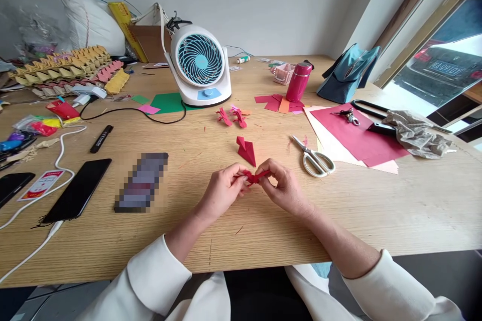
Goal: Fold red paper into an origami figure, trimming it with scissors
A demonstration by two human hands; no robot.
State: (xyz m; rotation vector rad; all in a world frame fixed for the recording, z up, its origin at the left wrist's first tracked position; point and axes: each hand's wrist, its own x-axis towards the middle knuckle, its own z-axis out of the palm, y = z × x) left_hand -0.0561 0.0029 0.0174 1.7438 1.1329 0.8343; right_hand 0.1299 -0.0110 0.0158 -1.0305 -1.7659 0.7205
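Between my two hands is a small piece of folded red paper (254,179), held just above the wooden table. My left hand (227,184) pinches its left end, and my right hand (283,186) pinches the other end. Fingers cover part of the paper's shape. Just beyond my fingertips lies a flat folded red paper (246,151) with a pointed tip. Further back sit small pinkish-red folded paper figures (238,117). Scissors (315,158) with white handles rest to the right of my right hand, blades pointing away.
A white fan (201,65) stands at the back. Right of it are a pink bottle (299,82), red paper sheets (357,133) and a blue bag (348,72). Phones, including a black phone (79,190), a white cable (62,148) and a marker (101,139) lie left. Egg trays (68,70) are stacked behind.
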